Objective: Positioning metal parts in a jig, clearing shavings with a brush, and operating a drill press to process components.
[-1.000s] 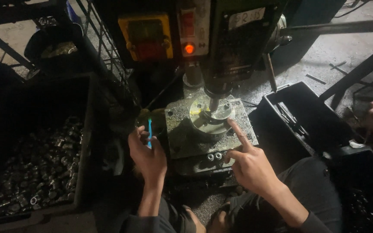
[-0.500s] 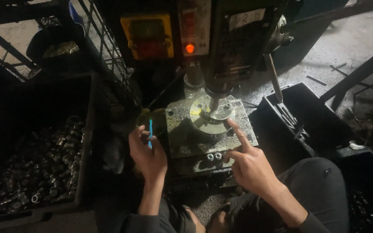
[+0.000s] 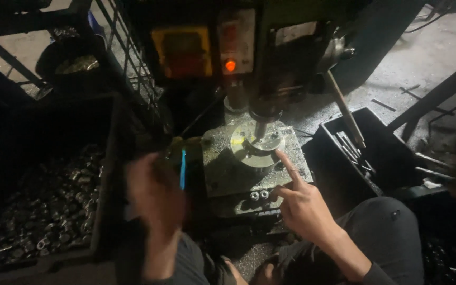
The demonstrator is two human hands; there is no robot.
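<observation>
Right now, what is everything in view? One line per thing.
drill press: one, dark, centre top, orange lamp lit
round metal fixture: one, silvery, on the press table under the spindle
small metal rings: two, at the table's front edge
crate of metal parts: one, dark, left
black bin: one, right, rods inside
blue stick: one, beside the left hand
left hand: blurred, grip unclear
right hand: forefinger on the fixture's rim

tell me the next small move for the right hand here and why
Probably draw the right hand back a little: its forefinger rests on the round metal fixture right beside the drill spindle, whose tip sits over it. The left hand, holding a blue stick, is blurred.
</observation>
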